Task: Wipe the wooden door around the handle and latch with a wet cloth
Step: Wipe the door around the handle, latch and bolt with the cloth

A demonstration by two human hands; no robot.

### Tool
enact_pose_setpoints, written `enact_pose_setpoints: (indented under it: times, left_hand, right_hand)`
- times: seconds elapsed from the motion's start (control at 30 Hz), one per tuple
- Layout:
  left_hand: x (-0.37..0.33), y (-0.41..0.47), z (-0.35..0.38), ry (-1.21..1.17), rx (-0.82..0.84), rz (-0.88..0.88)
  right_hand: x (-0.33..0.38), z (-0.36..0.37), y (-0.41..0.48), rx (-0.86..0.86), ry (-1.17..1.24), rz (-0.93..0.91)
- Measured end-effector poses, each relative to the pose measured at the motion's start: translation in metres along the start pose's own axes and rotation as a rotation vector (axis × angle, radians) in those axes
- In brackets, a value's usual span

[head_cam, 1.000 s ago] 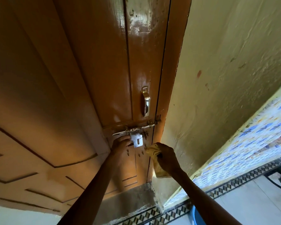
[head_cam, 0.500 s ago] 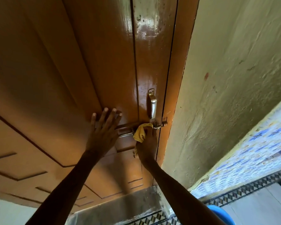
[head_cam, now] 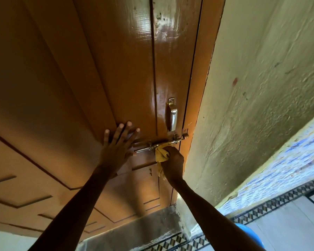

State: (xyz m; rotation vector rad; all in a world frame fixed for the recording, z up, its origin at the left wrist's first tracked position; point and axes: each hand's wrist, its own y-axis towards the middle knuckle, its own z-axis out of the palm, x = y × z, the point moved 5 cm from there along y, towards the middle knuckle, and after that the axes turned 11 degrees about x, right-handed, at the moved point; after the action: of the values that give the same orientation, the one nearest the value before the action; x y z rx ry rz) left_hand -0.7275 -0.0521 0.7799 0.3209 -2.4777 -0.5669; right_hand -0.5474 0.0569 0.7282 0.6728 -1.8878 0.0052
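Observation:
The glossy brown wooden door (head_cam: pixel 101 73) fills the left and centre of the head view. A metal pull handle (head_cam: pixel 173 116) stands upright near its right edge. Just below it runs a horizontal brass sliding latch (head_cam: pixel 163 143). My right hand (head_cam: pixel 172 163) grips a yellow cloth (head_cam: pixel 161 154) and presses it against the door right under the latch bolt. My left hand (head_cam: pixel 117 147) lies flat on the door, fingers spread, just left of the latch. The cloth's lower part hangs down beside my right palm.
A brown door frame (head_cam: pixel 196 98) borders the door on the right, then a rough pale plastered wall (head_cam: pixel 257 98). Blue patterned tiles (head_cam: pixel 286 171) and a black-and-white floor border (head_cam: pixel 272 207) lie lower right. A blue rim (head_cam: pixel 250 232) shows beside my right forearm.
My left hand left the hanging padlock and now rests flat on the door. My right hand rose from beside the frame with the cloth to the latch, then slid slightly lower.

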Motion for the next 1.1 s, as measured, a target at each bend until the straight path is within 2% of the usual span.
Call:
enact_pose_setpoints:
  times: [0.13, 0.37, 0.43, 0.53, 0.63, 0.77, 0.9, 1.1]
  left_hand:
    - [0.000, 0.001, 0.003, 0.000, -0.008, -0.001]
    - [-0.001, 0.001, 0.005, 0.007, -0.004, 0.006]
    - [0.000, 0.001, 0.006, 0.014, -0.002, -0.004]
    - [-0.001, 0.002, 0.006, 0.023, -0.006, -0.004]
    - [0.000, 0.002, 0.007, 0.017, -0.007, -0.011]
    - [0.000, 0.003, 0.009, 0.009, 0.001, -0.021]
    - [0.000, 0.002, 0.010, -0.007, -0.005, -0.018]
    - [0.000, 0.001, 0.009, 0.020, -0.011, -0.011]
  right_hand:
    - [0.009, 0.001, -0.001, -0.107, 0.109, 0.041]
    - [-0.018, 0.019, -0.008, 0.017, 0.027, 0.168]
    - [-0.017, 0.014, -0.009, -0.061, 0.104, 0.267]
    - [-0.016, 0.004, -0.007, -0.228, 0.227, 0.543]
    - [-0.011, 0.010, 0.003, -0.274, 0.314, 0.658]
    - [-0.003, 0.023, 0.000, -0.316, 0.341, 0.664]
    - [0.000, 0.020, -0.002, -0.291, 0.282, 0.581]
    - [-0.005, 0.017, -0.006, -0.209, 0.308, 0.587]
